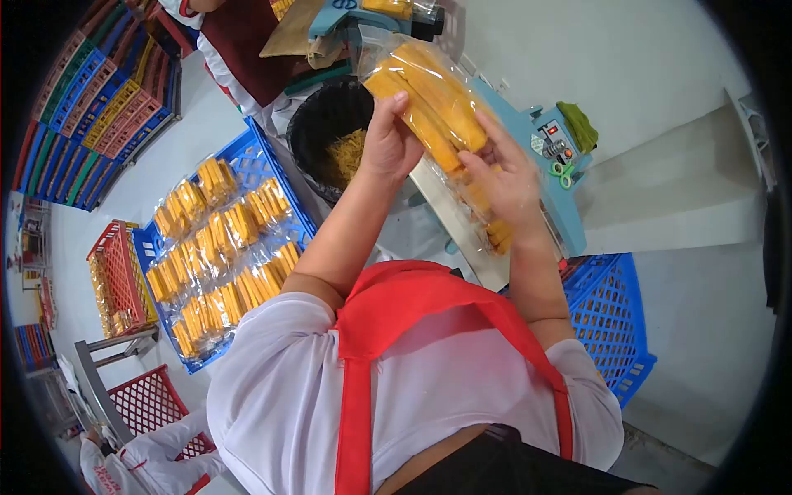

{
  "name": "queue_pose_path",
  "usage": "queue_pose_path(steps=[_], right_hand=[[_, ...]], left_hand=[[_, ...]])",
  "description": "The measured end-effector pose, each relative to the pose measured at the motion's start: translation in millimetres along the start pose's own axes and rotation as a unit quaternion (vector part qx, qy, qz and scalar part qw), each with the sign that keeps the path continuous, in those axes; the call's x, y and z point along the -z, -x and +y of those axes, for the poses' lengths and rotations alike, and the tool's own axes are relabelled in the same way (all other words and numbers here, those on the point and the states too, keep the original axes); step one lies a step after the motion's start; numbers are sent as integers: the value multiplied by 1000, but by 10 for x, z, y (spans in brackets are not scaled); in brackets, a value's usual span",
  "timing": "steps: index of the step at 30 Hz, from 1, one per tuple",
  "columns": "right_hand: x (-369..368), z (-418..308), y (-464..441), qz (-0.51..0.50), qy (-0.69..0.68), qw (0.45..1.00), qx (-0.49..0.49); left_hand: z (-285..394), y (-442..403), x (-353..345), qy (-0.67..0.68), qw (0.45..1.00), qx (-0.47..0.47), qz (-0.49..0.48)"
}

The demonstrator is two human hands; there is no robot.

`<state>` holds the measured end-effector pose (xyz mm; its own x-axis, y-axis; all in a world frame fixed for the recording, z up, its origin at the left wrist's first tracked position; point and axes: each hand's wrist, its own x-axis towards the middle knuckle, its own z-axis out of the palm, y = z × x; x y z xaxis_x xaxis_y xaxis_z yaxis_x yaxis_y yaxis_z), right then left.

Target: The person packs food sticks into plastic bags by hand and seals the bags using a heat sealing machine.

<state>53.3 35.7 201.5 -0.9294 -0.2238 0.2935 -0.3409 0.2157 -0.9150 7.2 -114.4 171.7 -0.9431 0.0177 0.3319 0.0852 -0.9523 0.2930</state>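
Note:
A clear plastic bag of long yellow sticks (429, 103) is held up in both hands above a light-coloured work surface (462, 219). My left hand (394, 136) grips the lower left side of the bag, thumb on the plastic. On the right side of the bag, my right hand (503, 173) has its fingers around the bag's edge and lower end. Under my right hand, more bagged yellow pieces (497, 235) lie on the surface, partly hidden by the hand.
A blue crate (309, 216) at left holds rows of bagged yellow sticks. Beside it stands a black bin (309, 136) with yellow scraps. A blue-green machine (569, 219) with green scissors (563, 172) is at right, near another blue crate (615, 322). A co-worker (247, 49) stands opposite.

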Motion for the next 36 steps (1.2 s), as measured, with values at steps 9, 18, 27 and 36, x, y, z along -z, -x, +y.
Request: queue_pose_path(steps=[9,18,27,36], right_hand=[[-33,50,30,112,-198,972,56],[-85,37,102,68,-170,978,101],[-42,-75,14,-24,252,924,285],[-63,-146,-35,-93,273,920,266]], left_hand=[[112,-45,-29,49,998,4,39],[123,-63,32,80,997,-7,-2],[27,-60,79,92,993,61,-39],[-98,-8,217,152,981,113,49]])
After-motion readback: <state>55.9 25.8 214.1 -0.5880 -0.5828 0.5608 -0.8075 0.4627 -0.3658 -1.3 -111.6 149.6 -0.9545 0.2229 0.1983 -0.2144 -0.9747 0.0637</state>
